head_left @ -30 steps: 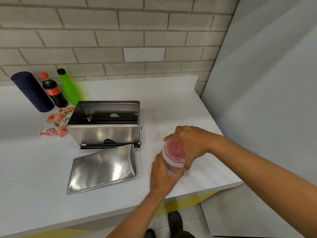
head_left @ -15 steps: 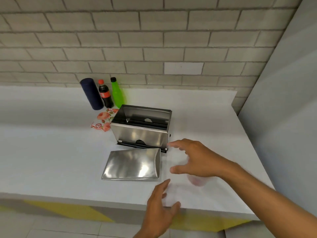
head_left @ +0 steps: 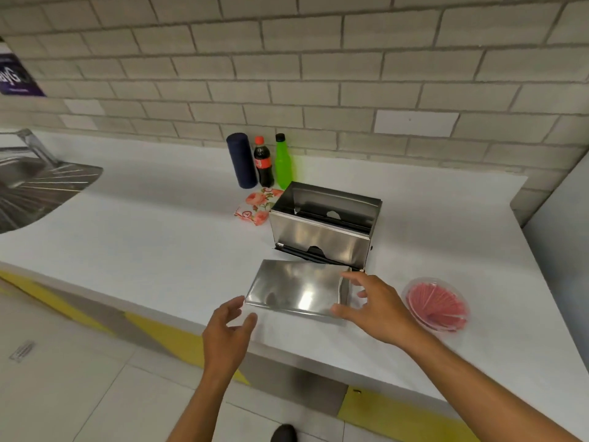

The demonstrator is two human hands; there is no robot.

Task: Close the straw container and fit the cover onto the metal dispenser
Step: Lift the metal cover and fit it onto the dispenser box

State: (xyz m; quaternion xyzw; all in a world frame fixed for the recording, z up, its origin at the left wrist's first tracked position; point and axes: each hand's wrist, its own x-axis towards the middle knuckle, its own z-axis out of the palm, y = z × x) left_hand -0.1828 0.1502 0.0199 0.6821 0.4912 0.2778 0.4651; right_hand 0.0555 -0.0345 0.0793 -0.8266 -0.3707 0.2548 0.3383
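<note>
The clear straw container (head_left: 436,304) full of red straws stands on the white counter (head_left: 153,250) at the right, lid on, with no hand on it. The open metal dispenser (head_left: 325,224) sits mid-counter. Its flat shiny cover (head_left: 296,290) lies in front of it near the counter edge. My right hand (head_left: 379,306) is open at the cover's right end, fingers spread around the corner. My left hand (head_left: 228,333) is open just off the cover's left front corner, over the counter edge.
A dark blue cylinder (head_left: 241,161), a cola bottle (head_left: 264,162) and a green bottle (head_left: 283,162) stand by the brick wall. A floral packet (head_left: 258,205) lies left of the dispenser. A steel sink (head_left: 35,186) is at far left. A grey panel (head_left: 561,224) bounds the right.
Both hands let go of the straw container, which now stands at the right. They moved left to the two ends of the metal cover. The camera has swung left.
</note>
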